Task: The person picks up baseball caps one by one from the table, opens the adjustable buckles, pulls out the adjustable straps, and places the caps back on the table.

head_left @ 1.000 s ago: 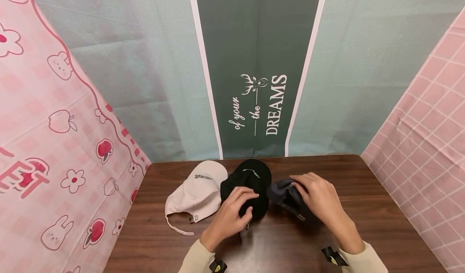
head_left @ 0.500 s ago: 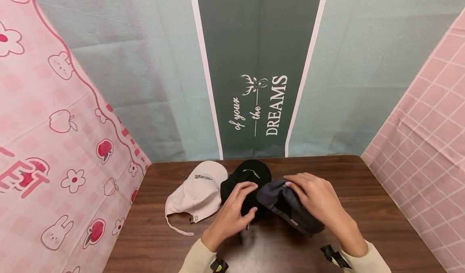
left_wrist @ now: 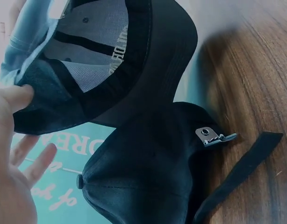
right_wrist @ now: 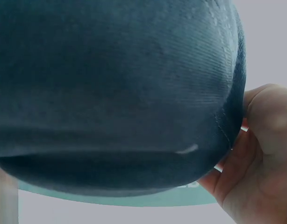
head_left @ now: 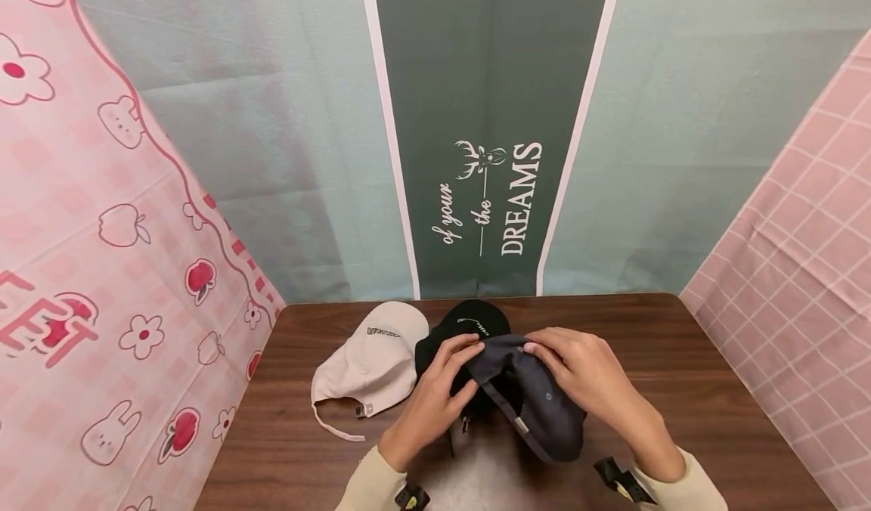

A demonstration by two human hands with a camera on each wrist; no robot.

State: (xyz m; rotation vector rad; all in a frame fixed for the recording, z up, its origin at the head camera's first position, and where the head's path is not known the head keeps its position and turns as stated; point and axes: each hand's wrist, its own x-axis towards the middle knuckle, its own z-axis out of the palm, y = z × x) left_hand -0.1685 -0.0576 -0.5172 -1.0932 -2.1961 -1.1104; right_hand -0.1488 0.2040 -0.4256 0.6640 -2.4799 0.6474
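Navy baseball cap, one, lifted over the desk between two hands.
Cap tilted, opening toward the wearer's left; the right hand pinches its upper edge, thumb near side, fingers behind; the left hand pinches the opposite edge, its remaining fingers spread apart. Handling advice: a light grip at the edges should spare the soft crown, and the brim would be best guided clear of the black baseball cap behind; contact between the two cannot be told. Count outward: caps, three in all (navy, one; black, one; white baseball cap lettered COLORADO, one, lying beside the black); desk, one; dark green printed banner, one.
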